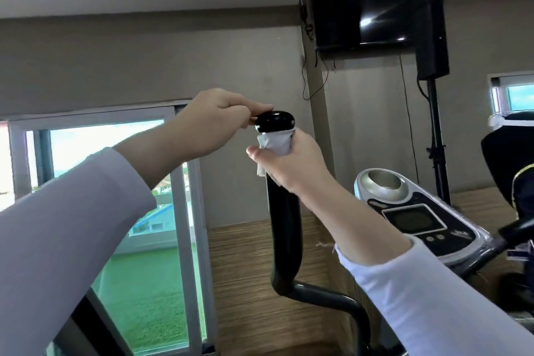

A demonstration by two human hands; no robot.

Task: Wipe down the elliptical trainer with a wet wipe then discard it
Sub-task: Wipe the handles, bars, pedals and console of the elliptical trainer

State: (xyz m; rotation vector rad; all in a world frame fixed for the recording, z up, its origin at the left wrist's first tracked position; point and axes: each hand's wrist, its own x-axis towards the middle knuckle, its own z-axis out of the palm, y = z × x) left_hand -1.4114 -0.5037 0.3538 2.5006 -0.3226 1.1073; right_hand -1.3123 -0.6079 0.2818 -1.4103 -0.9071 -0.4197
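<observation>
- Elliptical trainer (320, 296): the black cap (274, 121) topping its handle (284, 225) is pinched at 9 o'clock by the left hand (219, 121), fingers curled.
- The wet wipe (276, 143) is wrapped round the handle just under the cap and gripped by the right hand (291, 166) from 4 o'clock.
- Much of the wipe is hidden in that palm; the console (419, 211), at 3 o'clock, is blurred.
</observation>
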